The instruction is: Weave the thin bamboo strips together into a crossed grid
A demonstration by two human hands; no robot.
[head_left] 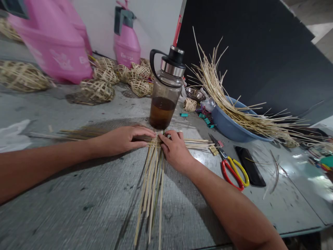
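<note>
Both hands flat on the table [65, 208], working a crossing of bamboo strips [153, 166]. Strips lie in two sets: one bundle runs toward the person, from the hands down to the near table edge; the other runs L–R under the hands, ends sticking out past each wrist. Crossing pt sits right betw. the two hands, just in front of the bottle [166, 93].

Left hand [125, 139]: palm down, fingers stretched out & together, pressing on the horizontal strips just left of the crossing. Not curled round anything, just holding them down flat.

Right hand [175, 151]: palm down, fingers bent a bit, tips on the crossing itself, index tip touching the strips next to the left fingertips. Whether it pinches a strip – can't tell.

Around: scissors [232, 168] w/ red-yellow handles just right of the right hand, dark phone [249, 166] beside them. Blue basin [229, 125] w/ loose strips further right. Woven balls [104, 83] & pink spray bottles [127, 41] at the back.
</note>
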